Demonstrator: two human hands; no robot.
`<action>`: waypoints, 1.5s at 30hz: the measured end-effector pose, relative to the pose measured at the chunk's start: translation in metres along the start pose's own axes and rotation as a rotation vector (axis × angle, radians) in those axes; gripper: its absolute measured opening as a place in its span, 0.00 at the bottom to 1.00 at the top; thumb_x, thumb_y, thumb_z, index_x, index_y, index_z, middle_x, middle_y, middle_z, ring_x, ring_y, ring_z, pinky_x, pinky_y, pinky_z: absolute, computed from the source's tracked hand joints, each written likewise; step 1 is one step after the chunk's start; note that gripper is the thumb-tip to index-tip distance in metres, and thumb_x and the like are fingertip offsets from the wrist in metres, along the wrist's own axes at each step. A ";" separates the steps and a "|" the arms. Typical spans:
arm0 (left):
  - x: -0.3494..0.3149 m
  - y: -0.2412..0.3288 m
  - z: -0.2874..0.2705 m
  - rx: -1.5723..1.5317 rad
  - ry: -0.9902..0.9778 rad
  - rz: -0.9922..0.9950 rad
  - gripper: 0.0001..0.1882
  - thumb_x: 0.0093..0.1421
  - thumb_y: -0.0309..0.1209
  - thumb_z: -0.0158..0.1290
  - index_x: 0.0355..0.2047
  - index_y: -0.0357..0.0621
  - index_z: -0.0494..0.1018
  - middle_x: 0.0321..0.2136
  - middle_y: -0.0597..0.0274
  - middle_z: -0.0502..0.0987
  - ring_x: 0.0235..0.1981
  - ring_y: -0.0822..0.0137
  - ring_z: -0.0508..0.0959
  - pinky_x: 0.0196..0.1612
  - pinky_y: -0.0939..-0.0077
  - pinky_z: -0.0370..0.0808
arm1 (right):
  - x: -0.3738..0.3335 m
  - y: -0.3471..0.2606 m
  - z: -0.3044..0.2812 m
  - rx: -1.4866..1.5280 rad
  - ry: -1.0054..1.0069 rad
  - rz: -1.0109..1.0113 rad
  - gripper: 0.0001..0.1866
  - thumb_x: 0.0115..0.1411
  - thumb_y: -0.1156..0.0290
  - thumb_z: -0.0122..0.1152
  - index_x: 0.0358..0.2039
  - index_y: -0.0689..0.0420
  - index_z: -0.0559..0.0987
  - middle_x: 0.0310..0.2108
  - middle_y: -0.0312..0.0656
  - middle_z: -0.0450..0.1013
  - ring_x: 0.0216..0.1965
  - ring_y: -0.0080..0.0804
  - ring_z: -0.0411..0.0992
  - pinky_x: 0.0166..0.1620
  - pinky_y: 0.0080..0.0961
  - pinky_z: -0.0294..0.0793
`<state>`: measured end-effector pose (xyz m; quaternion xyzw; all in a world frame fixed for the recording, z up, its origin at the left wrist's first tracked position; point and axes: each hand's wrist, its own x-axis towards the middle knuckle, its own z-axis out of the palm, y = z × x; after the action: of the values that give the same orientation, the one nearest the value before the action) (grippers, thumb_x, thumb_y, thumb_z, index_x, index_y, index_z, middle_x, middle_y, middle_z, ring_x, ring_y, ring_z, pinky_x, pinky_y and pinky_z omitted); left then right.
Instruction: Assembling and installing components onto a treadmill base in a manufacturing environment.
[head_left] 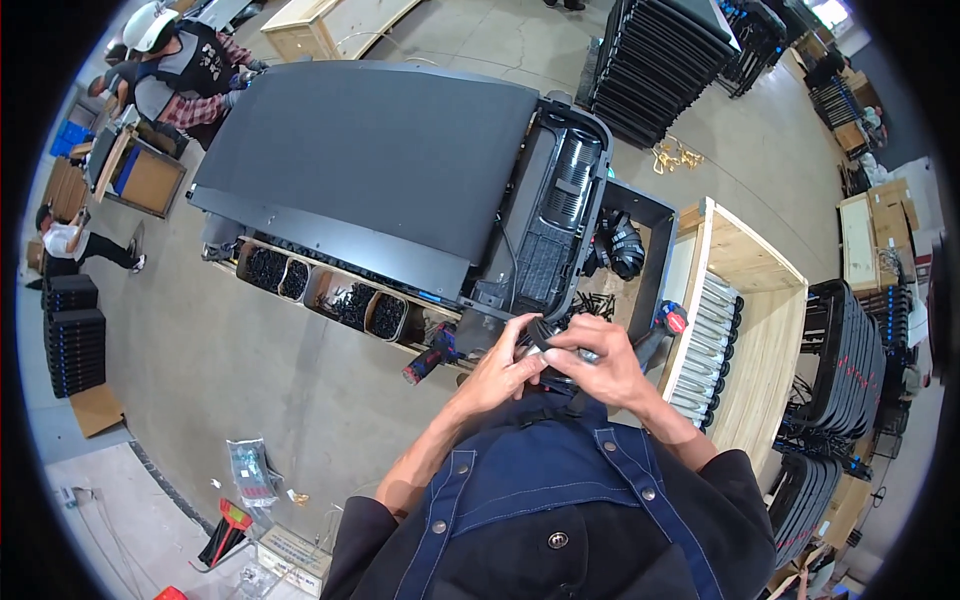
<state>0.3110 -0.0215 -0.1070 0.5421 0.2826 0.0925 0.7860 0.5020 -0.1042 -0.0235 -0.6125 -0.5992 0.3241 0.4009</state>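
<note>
Both my hands are close together in front of my chest. Between them is a small black curved piece [541,332], with a silvery part showing by my right fingers; its kind is partly hidden. My left hand [497,372] is closed round the piece from the left. My right hand [606,368] pinches at it from the other side, fingers bent. Just beyond them lies a treadmill-like frame with a wide dark belt deck [370,150]. Its uncovered end compartment [560,200] shows a ribbed black motor housing.
Bins of black screws [345,300] line the deck's near side. One power drill [430,358] lies left of my hands, another [668,322] right. A wooden crate [755,250] holds metal rollers [708,345]. Black frames [650,70] are stacked beyond. A co-worker [185,75] stands at the far left.
</note>
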 end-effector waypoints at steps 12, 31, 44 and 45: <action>0.054 0.043 -0.018 0.081 0.254 0.180 0.34 0.65 0.46 0.62 0.64 0.42 0.63 0.34 0.55 0.81 0.33 0.66 0.82 0.39 0.69 0.78 | 0.031 0.042 -0.007 -0.131 0.205 0.085 0.28 0.52 0.65 0.80 0.49 0.61 0.75 0.39 0.43 0.74 0.40 0.34 0.74 0.46 0.32 0.75; 0.399 0.176 -0.189 1.422 0.536 0.616 0.16 0.68 0.34 0.52 0.49 0.36 0.74 0.48 0.46 0.75 0.50 0.45 0.76 0.56 0.49 0.71 | 0.352 0.279 -0.195 0.243 0.619 0.548 0.42 0.59 0.30 0.61 0.44 0.65 0.74 0.20 0.38 0.70 0.17 0.26 0.71 0.19 0.25 0.74; 0.378 0.207 -0.188 1.691 0.468 0.698 0.12 0.54 0.30 0.64 0.40 0.47 0.80 0.37 0.56 0.77 0.45 0.54 0.77 0.52 0.56 0.68 | 0.452 0.259 -0.168 0.153 0.027 0.480 0.51 0.61 0.29 0.56 0.56 0.73 0.70 0.13 0.41 0.68 0.13 0.27 0.69 0.15 0.27 0.68; 0.362 0.207 -0.185 1.622 0.557 0.782 0.16 0.54 0.31 0.65 0.44 0.49 0.80 0.41 0.59 0.78 0.48 0.55 0.76 0.53 0.57 0.68 | 0.457 0.231 -0.155 0.051 -0.022 0.416 0.48 0.61 0.28 0.53 0.46 0.72 0.77 0.14 0.43 0.69 0.14 0.30 0.70 0.17 0.30 0.69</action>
<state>0.5417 0.3723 -0.0914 0.9386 0.2364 0.2508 -0.0138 0.7804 0.3436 -0.1161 -0.7090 -0.4557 0.4219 0.3341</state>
